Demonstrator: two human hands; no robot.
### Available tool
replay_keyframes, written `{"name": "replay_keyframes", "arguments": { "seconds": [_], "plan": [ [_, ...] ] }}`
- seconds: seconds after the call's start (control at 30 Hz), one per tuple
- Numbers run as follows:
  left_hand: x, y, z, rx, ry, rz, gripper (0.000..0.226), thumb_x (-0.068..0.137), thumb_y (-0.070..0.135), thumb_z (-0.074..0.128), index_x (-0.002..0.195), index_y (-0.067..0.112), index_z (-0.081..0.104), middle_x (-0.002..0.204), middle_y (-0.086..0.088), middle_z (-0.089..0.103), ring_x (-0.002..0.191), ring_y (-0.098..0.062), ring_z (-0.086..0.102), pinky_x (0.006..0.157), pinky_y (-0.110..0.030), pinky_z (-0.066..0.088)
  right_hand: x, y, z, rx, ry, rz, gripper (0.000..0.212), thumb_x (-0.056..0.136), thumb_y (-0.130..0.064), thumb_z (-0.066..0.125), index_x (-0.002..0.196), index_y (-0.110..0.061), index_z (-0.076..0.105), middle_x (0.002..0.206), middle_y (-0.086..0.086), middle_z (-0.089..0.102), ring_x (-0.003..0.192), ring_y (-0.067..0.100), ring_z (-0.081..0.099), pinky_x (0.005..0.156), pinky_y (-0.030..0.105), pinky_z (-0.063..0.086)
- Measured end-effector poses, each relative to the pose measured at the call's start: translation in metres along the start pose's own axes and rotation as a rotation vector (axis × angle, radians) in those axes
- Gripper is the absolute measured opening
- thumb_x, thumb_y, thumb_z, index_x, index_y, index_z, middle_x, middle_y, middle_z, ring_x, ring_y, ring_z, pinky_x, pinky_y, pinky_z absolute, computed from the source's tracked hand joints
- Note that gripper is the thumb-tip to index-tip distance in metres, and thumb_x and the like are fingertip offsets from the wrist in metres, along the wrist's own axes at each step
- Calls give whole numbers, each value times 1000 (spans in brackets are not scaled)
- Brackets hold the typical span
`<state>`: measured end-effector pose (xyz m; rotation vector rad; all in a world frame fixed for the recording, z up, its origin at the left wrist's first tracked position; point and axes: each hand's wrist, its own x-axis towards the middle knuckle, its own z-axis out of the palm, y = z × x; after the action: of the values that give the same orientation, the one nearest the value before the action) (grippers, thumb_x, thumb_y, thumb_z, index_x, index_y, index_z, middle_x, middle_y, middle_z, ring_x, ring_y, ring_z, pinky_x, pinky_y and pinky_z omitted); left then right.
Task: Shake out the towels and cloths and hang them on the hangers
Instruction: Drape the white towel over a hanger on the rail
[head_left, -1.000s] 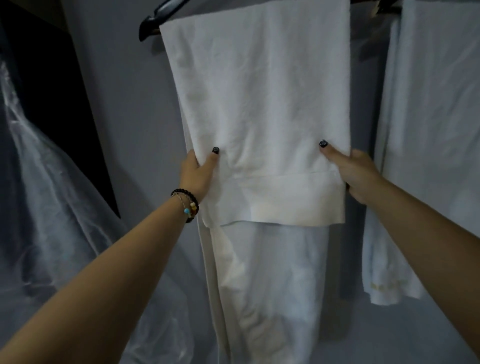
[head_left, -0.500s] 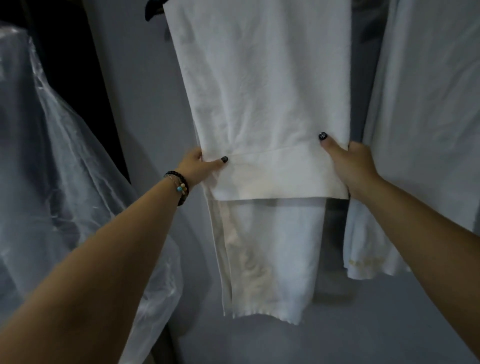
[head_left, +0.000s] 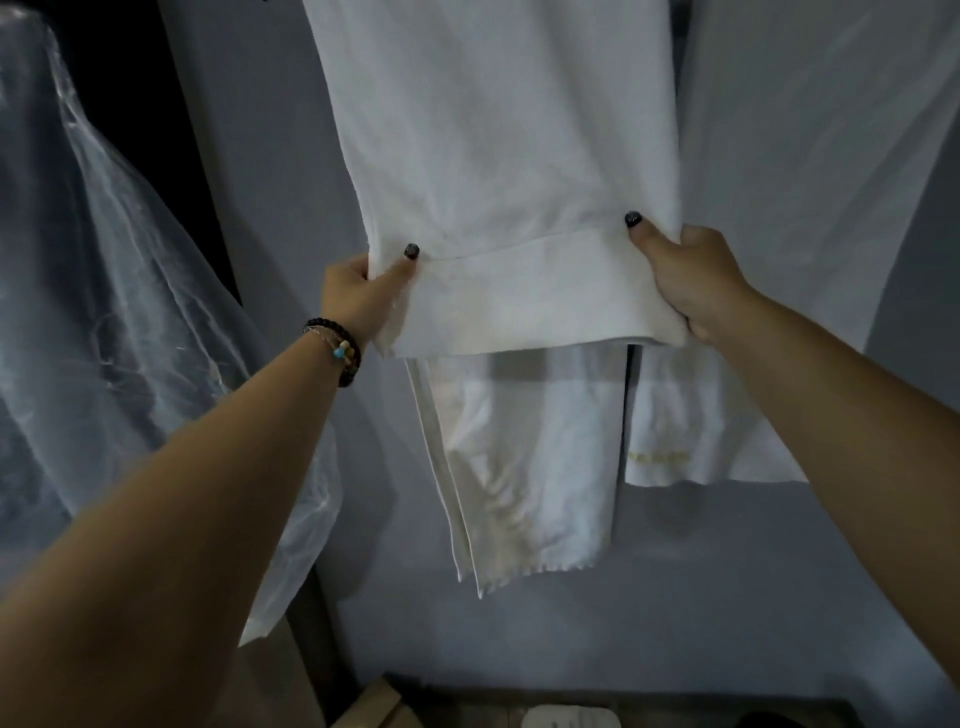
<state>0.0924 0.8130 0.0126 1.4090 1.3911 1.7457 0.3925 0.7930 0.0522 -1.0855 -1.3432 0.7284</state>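
Observation:
A white towel (head_left: 498, 156) hangs folded over a hanger that is out of frame above. Its shorter front layer ends in a hem band, and the longer back layer (head_left: 524, 467) drops below it. My left hand (head_left: 358, 296) pinches the front layer's left edge near the hem, thumb on the front. My right hand (head_left: 685, 275) grips the right edge at the same height, thumb on the front and fingers behind. A second white towel (head_left: 810, 182) hangs just to the right, its lower edge showing faint yellow lettering.
A grey wall (head_left: 249, 182) stands behind the towels. Clear plastic sheeting (head_left: 104, 312) hangs at the left over something dark. Low down are a wooden piece (head_left: 374, 706) and a white object (head_left: 566, 719) on the floor.
Both hands slid down the front layer of the towel to its hem band. The view tilted down, so the hanger left the frame and the floor came into sight.

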Motion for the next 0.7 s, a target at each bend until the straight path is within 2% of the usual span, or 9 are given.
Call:
{"name": "replay_keyframes", "arguments": {
  "seconds": [0.1,0.2,0.23,0.3,0.37,0.47,0.6,0.7],
  "plan": [
    [-11,-13,-4,86,131,91,45,91,49,57,72,9,57,69,-1,55,56,-10,50,54,-23,43,3,10,4,-79,88,-56,34,88,-48,62,95,-16,69,93,-1,69,81,12,65,76,27,54],
    [-16,-35,-15,146,212,81,50,91,54,54,61,14,46,60,4,46,55,-9,41,50,-22,34,2,29,21,-124,145,-83,42,90,-46,60,100,-6,69,87,0,66,74,12,61,64,17,49],
    [-19,-41,-18,133,219,56,51,90,55,55,59,15,48,59,5,47,55,-9,43,50,-21,36,0,37,27,-145,161,-85,40,91,-46,60,99,-8,68,84,-2,65,71,10,60,57,12,46],
    [-23,-50,-23,106,215,14,47,88,53,58,58,17,53,60,7,53,55,-7,48,50,-15,39,-2,55,38,-170,185,-68,38,91,-47,59,96,-11,66,80,-5,63,71,9,58,52,9,42],
    [-27,-57,-27,131,195,-9,43,89,48,61,59,18,55,60,9,54,53,-2,48,45,-8,36,-5,70,48,-184,204,-48,38,91,-48,58,96,-11,66,82,-4,64,73,10,59,55,12,42],
    [-28,-76,-32,163,152,13,34,87,44,66,69,16,61,64,12,59,58,2,53,47,-4,38,-10,87,59,-203,223,-32,41,92,-48,56,99,-9,64,89,-1,65,77,10,60,58,12,41],
    [-26,-105,-34,195,127,22,30,85,43,69,75,15,64,66,12,61,61,4,54,51,-7,43,-21,108,68,-216,239,15,37,93,-47,55,102,-12,63,94,-2,65,78,8,60,59,7,42],
    [-27,-132,-32,193,115,-11,32,83,46,70,77,15,65,70,7,64,66,-4,59,61,-19,51,-28,126,71,-243,251,46,36,94,-47,54,104,-13,63,95,-2,65,83,12,60,62,11,42]
  ]
}}
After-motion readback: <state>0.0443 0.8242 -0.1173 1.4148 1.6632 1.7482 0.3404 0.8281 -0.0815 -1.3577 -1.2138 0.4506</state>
